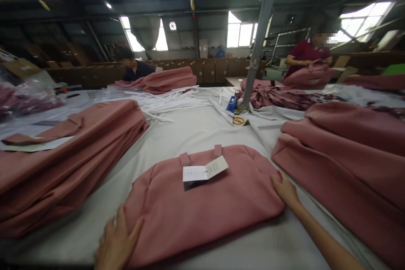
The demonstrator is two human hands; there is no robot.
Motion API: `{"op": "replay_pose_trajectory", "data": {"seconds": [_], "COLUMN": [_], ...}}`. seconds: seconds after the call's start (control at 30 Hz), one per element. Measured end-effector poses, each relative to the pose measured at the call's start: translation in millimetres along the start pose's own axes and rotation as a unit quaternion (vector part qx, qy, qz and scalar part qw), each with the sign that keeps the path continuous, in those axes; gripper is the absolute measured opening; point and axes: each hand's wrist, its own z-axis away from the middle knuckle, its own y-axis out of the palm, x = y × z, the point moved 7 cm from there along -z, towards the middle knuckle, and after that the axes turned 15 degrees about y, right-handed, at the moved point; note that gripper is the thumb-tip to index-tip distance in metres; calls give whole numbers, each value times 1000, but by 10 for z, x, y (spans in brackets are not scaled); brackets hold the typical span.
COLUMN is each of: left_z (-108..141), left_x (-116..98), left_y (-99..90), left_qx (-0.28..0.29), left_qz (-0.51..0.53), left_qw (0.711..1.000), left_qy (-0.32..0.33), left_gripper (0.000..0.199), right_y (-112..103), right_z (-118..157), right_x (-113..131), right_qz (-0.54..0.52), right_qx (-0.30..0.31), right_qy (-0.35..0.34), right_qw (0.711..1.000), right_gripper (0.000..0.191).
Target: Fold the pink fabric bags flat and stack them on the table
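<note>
A pink handbag [209,202] lies flat on the white-covered table in front of me, with short strap tabs on its top edge. A folded white paper tag [195,173] rests spread on its upper part. At the bag's lower left side, my left hand [117,240] grips the edge, thumb over the front. My right hand [284,187] holds the right side, thumb on top; its other fingers are partly hidden by the edge.
Stacks of pink bags stand at left [79,164] and right [344,164]. Beyond are white strips [171,101], a blue tape dispenser [232,104], yellow-handled scissors [238,120] and a metal post [261,29]. Two people [308,52] work across the table.
</note>
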Motion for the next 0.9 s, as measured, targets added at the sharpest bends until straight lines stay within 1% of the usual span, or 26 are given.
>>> {"op": "replay_pose_trajectory", "data": {"seconds": [0.07, 0.1, 0.13, 0.17, 0.23, 0.27, 0.3, 0.33, 0.37, 0.43, 0.5, 0.53, 0.63, 0.67, 0.73, 0.8, 0.83, 0.87, 0.9], "left_z": [-4, -10, -14, -16, 0, 24, 53, 81, 104, 138, 158, 163, 165, 167, 153, 56, -46, -187, -360], "left_x": [-321, -509, -677, -807, -944, -958, -948, -926, -902, -871, -869, -876, -891, -886, -846, -749, -683, -621, -568], "left_y": [-199, -264, -289, -267, -99, 19, 135, 237, 318, 424, 472, 476, 445, 441, 455, 453, 423, 371, 299], "left_qx": [-42, -48, -38, -11, 80, 126, 160, 179, 185, 179, 176, 174, 171, 176, 195, 196, 176, 143, 99], "left_qz": [-64, -78, -81, -76, -59, -52, -47, -47, -50, -58, -60, -59, -58, -54, -33, -3, 15, 36, 60], "left_qw": [992, 984, 975, 969, 962, 959, 956, 954, 953, 953, 952, 952, 954, 954, 951, 954, 960, 966, 971], "left_qy": [98, 156, 203, 234, 254, 250, 243, 237, 234, 237, 243, 244, 239, 238, 237, 226, 217, 211, 208], "left_gripper": [74, 71, 68, 66, 65, 65, 65, 65, 65, 67, 69, 69, 68, 69, 69, 64, 61, 59, 59], "right_y": [-29, -81, -152, -231, -342, -339, -287, -193, -72, 169, 327, 367, 356, 313, 173, 28, -12, -19, 17], "right_z": [29, 57, 94, 141, 272, 356, 445, 530, 605, 714, 780, 802, 827, 830, 839, 875, 904, 947, 1011], "right_x": [136, 208, 279, 349, 468, 505, 516, 496, 449, 313, 212, 195, 222, 232, 190, 36, -87, -235, -394], "right_qz": [26, 38, 45, 53, 85, 110, 137, 161, 177, 177, 158, 146, 109, 92, 44, -30, -72, -117, -163], "right_qx": [-13, -24, -38, -55, -92, -107, -114, -116, -113, -108, -119, -127, -137, -144, -173, -195, -187, -164, -120], "right_qy": [-30, -43, -56, -70, -110, -136, -161, -176, -183, -172, -162, -167, -190, -192, -170, -118, -78, -28, 30], "right_qw": [999, 998, 997, 995, 986, 979, 971, 964, 960, 963, 967, 967, 966, 966, 969, 973, 977, 979, 979], "right_gripper": [62, 61, 61, 61, 62, 62, 63, 62, 63, 64, 64, 64, 60, 60, 65, 76, 84, 94, 103]}}
